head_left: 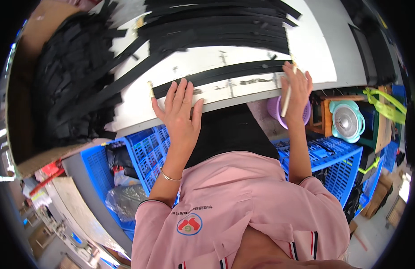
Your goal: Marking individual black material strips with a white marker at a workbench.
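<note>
A flat black fabric strip (225, 71) lies across the white board (203, 54) in front of me, close to its near edge. My left hand (180, 107) rests at the strip's left end, fingers stretched out and thumb apart, fingertips touching its near edge. At the right end is my right hand (298, 92), its fingertips on or beside the strip. A thin cream-coloured stick (286, 102) runs through the fingers of that hand, pointing down past the table edge. Dark marks are drawn on the board around the strip.
More black strips (216, 29) lie in rows farther back. A cardboard box (19, 152) heaped with black strips (77, 76) stands at the left. Below the table are blue crates (340, 168), a purple basket (275, 110) and a small turquoise fan (346, 120).
</note>
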A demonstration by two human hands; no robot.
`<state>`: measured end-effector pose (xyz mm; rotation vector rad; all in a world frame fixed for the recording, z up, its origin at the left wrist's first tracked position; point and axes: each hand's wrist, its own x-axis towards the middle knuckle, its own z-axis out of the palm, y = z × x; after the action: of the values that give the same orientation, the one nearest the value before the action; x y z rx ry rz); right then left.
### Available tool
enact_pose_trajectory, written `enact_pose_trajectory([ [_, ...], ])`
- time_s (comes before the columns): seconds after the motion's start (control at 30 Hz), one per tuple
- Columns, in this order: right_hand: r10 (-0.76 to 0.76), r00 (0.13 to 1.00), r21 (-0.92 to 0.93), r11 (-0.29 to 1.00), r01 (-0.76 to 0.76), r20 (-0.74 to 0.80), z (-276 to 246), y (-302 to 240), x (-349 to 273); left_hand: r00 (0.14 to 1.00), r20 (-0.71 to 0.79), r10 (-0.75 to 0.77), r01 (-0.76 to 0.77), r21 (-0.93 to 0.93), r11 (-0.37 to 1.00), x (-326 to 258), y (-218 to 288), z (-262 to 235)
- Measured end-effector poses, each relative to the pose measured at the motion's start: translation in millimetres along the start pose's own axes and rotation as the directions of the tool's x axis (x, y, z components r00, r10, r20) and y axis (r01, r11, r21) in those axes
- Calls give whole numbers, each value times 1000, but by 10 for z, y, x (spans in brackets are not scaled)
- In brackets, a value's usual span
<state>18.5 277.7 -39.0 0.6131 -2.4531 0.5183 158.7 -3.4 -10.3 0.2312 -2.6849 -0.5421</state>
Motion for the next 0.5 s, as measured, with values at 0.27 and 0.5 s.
enact_pose_trajectory([
  [0.27,-27,999,-28,999,28,42,-48,-36,38,996,-59,-73,76,43,996,-173,-233,-105],
  [0.5,179,981,63,981,-183,74,-226,-464,276,990,-134,-46,49,21,999,-181,-289,-71],
])
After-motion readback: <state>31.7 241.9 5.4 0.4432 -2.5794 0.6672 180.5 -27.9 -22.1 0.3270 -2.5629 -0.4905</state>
